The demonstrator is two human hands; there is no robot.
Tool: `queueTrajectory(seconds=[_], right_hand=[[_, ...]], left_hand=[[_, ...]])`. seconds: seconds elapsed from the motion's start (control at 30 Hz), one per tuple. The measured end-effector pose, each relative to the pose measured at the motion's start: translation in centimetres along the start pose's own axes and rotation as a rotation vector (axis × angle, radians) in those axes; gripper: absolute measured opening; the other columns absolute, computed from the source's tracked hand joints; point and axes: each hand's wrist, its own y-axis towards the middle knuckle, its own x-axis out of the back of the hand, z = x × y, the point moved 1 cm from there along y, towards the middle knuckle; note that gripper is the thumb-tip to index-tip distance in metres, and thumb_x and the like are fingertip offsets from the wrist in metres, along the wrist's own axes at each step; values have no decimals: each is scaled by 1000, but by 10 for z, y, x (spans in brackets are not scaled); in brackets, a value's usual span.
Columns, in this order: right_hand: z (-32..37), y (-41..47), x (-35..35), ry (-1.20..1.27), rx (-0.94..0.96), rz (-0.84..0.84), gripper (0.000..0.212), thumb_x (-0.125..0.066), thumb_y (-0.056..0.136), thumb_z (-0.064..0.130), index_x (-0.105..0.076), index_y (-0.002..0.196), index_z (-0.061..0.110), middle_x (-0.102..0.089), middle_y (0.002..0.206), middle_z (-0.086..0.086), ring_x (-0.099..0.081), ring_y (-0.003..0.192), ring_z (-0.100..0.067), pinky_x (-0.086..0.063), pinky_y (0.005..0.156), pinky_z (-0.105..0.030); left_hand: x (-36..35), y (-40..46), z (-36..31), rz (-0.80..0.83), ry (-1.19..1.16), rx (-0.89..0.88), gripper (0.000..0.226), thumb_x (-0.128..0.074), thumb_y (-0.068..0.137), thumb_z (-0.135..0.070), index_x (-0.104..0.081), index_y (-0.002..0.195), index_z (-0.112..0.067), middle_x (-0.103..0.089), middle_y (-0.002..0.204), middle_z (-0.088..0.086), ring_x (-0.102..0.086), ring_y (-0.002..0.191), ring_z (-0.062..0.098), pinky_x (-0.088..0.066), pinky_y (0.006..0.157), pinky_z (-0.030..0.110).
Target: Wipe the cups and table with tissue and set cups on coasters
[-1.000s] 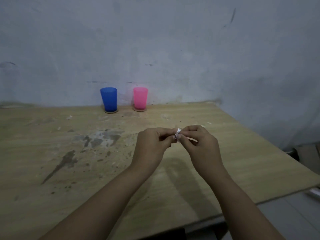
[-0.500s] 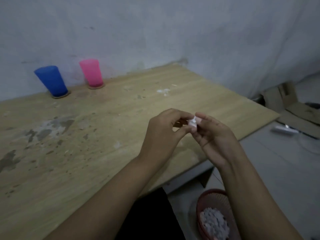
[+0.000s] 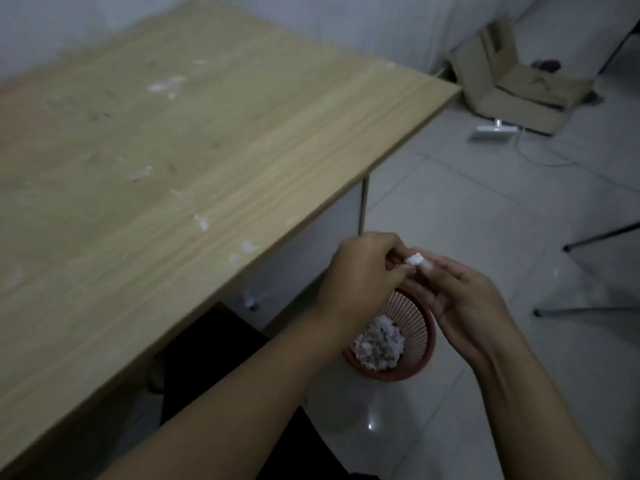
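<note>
**Entry: disposal of used tissue, head view**

**Tissue wad** (image 3: 415,260). Small, white, crumpled to a tight pellet. It was held off the near right edge of the table, above the floor and roughly over the bin, pinched between the fingertips of both hands.

**Left hand** (image 3: 363,271). Fingers curled, thumb and forefinger nipping the wad from the left side.

**Right hand** (image 3: 464,306). Fingers loosely bent, their tips closed on the same wad from the right.

**Waste bin** (image 3: 420,336). Round, red-brown plastic with a fine mesh wall, standing on the floor directly beneath the hands. It held a heap of crumpled white tissue.

**Table** (image 3: 173,150). Pale wood-grain laminate, flat, straight-edged, matt. Several white flecks and shreds lay on it, notably near the near edge and towards the far left.

**Floor** (image 3: 485,220). Pale glossy tiles with visible joints.

**Cardboard box** (image 3: 512,88). Brown, flaps open, on the floor at the far right beside a wall.

**Cups and coasters.** Not in view.

**Handling note (judgement).** The step appeared to be discarding the spent tissue. A wad this light would drift, so it would be best brought squarely over the bin mouth, lowered somewhat, and released by both hands together. The flecks remaining on the table suggested that another pass with fresh tissue might be needed.
</note>
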Motion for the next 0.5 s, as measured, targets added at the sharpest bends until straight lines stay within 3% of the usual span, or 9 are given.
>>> queueTrajectory(seconds=[0.2, 0.33, 0.43, 0.5], right_hand=[[-62, 29, 56, -30, -151, -240, 14, -63, 79, 5, -68, 87, -6, -74, 80, -16, -72, 77, -23, -58, 66, -25], [-127, 48, 89, -61, -338, -447, 9, -63, 82, -1, -69, 75, -1, -72, 77, -15, -71, 70, -23, -59, 64, -25], [-175, 60, 111, -100, -466, -624, 8, -65, 78, -6, -66, 73, -1, -69, 91, -24, -68, 75, -29, -58, 74, -34], [-199, 67, 124, -129, -511, -719, 6, -64, 78, -6, -67, 81, -3, -67, 99, -25, -66, 80, -30, -56, 77, -37]], left_hand=[[-68, -9, 65, 178, -68, 241, 10, -74, 76, -17, -65, 80, -17, -69, 75, -3, -62, 67, 2, -53, 61, 20], [-103, -22, 119, 400, 66, 427, 22, -67, 83, -16, -63, 104, -16, -68, 102, 2, -64, 93, 15, -53, 77, 26], [-115, -34, 149, 573, 117, 518, 42, -62, 85, -14, -55, 126, -14, -62, 124, 7, -59, 111, 21, -49, 93, 34], [-118, -41, 164, 639, 173, 533, 46, -61, 86, -14, -52, 131, -13, -59, 128, 10, -56, 116, 25, -46, 97, 35]])
